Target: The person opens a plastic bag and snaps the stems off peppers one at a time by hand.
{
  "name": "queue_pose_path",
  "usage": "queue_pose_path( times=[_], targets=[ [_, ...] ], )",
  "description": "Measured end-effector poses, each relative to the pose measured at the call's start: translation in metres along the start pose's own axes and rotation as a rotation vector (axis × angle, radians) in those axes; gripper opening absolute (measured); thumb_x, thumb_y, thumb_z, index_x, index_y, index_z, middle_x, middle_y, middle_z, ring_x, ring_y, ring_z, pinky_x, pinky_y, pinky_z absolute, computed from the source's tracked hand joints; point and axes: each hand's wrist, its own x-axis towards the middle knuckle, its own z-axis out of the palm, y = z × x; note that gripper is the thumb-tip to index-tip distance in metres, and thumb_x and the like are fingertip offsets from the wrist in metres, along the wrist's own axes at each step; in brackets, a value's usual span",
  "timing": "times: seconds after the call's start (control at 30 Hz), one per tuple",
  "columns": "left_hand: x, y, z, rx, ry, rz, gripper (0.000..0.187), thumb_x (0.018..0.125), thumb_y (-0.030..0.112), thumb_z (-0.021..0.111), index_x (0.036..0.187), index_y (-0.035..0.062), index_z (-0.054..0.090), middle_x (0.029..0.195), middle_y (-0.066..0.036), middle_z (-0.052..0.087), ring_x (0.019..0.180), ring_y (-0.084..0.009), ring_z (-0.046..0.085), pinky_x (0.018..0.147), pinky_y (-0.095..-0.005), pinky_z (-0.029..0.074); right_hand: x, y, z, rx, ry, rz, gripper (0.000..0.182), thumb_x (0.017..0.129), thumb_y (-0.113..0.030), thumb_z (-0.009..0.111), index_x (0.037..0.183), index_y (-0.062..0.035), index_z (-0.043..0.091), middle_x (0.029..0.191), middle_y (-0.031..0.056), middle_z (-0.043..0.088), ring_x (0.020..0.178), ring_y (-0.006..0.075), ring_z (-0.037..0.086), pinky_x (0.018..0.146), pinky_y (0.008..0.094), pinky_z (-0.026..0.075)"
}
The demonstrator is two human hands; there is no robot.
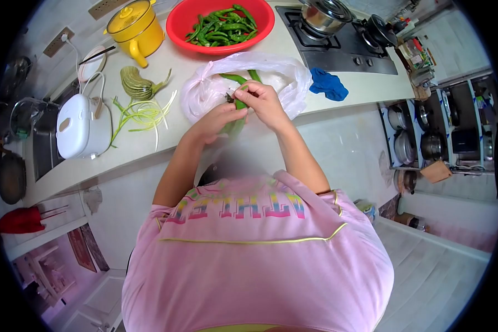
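My left hand (pixel 218 119) is closed around a green pepper (pixel 240 104) in front of a thin white plastic bag (pixel 196 99). My right hand (pixel 263 102) pinches the top of the same pepper, its fingertips close to the left ones. Inside the open bag, beyond my hands, lie more green peppers (pixel 235 78). Part of the held pepper is hidden by my fingers. Behind the bag stands a red basin (pixel 176 27) with several green peppers in it.
On the counter at left are a striped squash (pixel 135 84), pale green stalks (pixel 144 115), a white appliance (pixel 83 127) and a yellow pot (pixel 149 37). A blue cloth (pixel 327 84) lies right of the bag, below the gas stove (pixel 343 58) with its pots.
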Motion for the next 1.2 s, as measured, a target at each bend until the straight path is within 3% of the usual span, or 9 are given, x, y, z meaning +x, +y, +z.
queue_pose_path(
  times=[0.03, 0.27, 0.37, 0.47, 0.57, 0.77, 1.07, 1.17, 1.2],
  targets=[
    [-0.001, 0.0, 0.001, 0.0, 0.009, 0.01, 0.023, 0.086, 0.029, 0.053, 0.087, 0.0055, 0.056, 0.077, 0.001, 0.053, 0.069, -0.0055, 0.049, 0.06, -0.021, 0.04, 0.002, 0.002, 0.002, -0.006, 0.027, -0.017, 0.02, 0.084, -0.016, 0.059, 0.076, 0.0016, 0.062, 0.066, 0.0023, 0.057, 0.054, 0.0078, 0.051, 0.046, 0.0215, 0.04],
    [0.006, -0.008, -0.009, 0.401, 0.147, 0.112, 0.019, 0.085, 0.024, 0.056, 0.088, 0.0058, 0.057, 0.069, 0.002, 0.051, 0.059, -0.0056, 0.046, 0.052, -0.0227, 0.039, 0.013, 0.029, 0.01, 0.185, 0.185, 0.174, 0.017, 0.081, -0.012, 0.061, 0.071, 0.0021, 0.063, 0.063, 0.0047, 0.059, 0.056, 0.0083, 0.051, 0.05, 0.022, 0.039],
    [0.014, -0.019, -0.021, 0.53, 0.174, 0.089, 0.024, 0.08, 0.024, 0.058, 0.085, 0.0007, 0.057, 0.072, -0.005, 0.054, 0.066, -0.0136, 0.052, 0.06, -0.0284, 0.042, 0.015, 0.042, 0.01, 0.263, 0.223, 0.227, 0.017, 0.08, -0.011, 0.061, 0.07, 0.0026, 0.062, 0.065, 0.0061, 0.06, 0.056, 0.0094, 0.051, 0.051, 0.0227, 0.039],
    [0.024, -0.027, -0.03, 0.836, 0.184, 0.264, 0.018, 0.083, 0.019, 0.058, 0.085, 0.0016, 0.056, 0.069, -0.003, 0.051, 0.06, -0.0099, 0.049, 0.054, -0.026, 0.041, 0.017, 0.053, 0.009, 0.338, 0.299, 0.308, 0.018, 0.081, -0.01, 0.06, 0.069, 0.0029, 0.062, 0.066, 0.0071, 0.06, 0.056, 0.0109, 0.052, 0.051, 0.023, 0.04],
    [0.031, -0.029, -0.028, 1.119, 0.23, 0.57, 0.018, 0.081, 0.017, 0.06, 0.086, 0.0005, 0.058, 0.075, -0.006, 0.053, 0.069, -0.0125, 0.052, 0.061, -0.0273, 0.042, 0.023, 0.072, 0.003, 0.431, 0.378, 0.377, 0.019, 0.082, -0.011, 0.06, 0.069, 0.003, 0.061, 0.065, 0.0078, 0.059, 0.056, 0.0127, 0.053, 0.051, 0.0235, 0.042],
    [0.035, -0.031, -0.031, 0.692, 0.248, 0.316, 0.019, 0.077, 0.015, 0.064, 0.092, 0.0024, 0.062, 0.082, -0.006, 0.054, 0.079, -0.0131, 0.052, 0.071, -0.0268, 0.042, 0.021, 0.056, -0.012, 0.682, 0.341, 0.399, 0.02, 0.085, -0.016, 0.056, 0.085, 0.0041, 0.059, 0.073, 0.0094, 0.059, 0.06, 0.0143, 0.055, 0.053, 0.0258, 0.046],
    [0.027, -0.013, -0.019, 0.597, 0.259, 0.455, 0.019, 0.072, 0.011, 0.068, 0.088, 0.0011, 0.063, 0.084, -0.002, 0.053, 0.079, -0.0108, 0.05, 0.071, -0.0234, 0.04, 0.015, 0.038, -0.018, 0.938, 0.241, 0.386, 0.022, 0.088, -0.02, 0.052, 0.092, 0.0019, 0.055, 0.082, 0.0101, 0.06, 0.073, 0.0174, 0.059, 0.06, 0.0248, 0.05],
    [0.025, -0.012, -0.019, 0.629, 0.264, 0.438, 0.018, 0.076, 0.013, 0.065, 0.091, 0.0034, 0.061, 0.084, -0.002, 0.053, 0.079, -0.0105, 0.051, 0.073, -0.0235, 0.041, 0.012, 0.033, -0.016, 0.996, 0.245, 0.389, 0.022, 0.088, -0.02, 0.052, 0.093, 0.001, 0.055, 0.083, 0.0097, 0.06, 0.074, 0.0169, 0.059, 0.062, 0.026, 0.05],
    [0.024, -0.011, -0.017, 0.432, 0.279, 0.334, 0.018, 0.079, 0.015, 0.062, 0.093, 0.0041, 0.06, 0.085, -0.002, 0.054, 0.079, -0.011, 0.052, 0.073, -0.0241, 0.042, 0.011, 0.035, -0.017, 1.01, 0.215, 0.38, 0.021, 0.088, -0.02, 0.053, 0.093, 0.0001, 0.056, 0.083, 0.0091, 0.06, 0.075, 0.0165, 0.059, 0.063, 0.0271, 0.049]
  ],
)
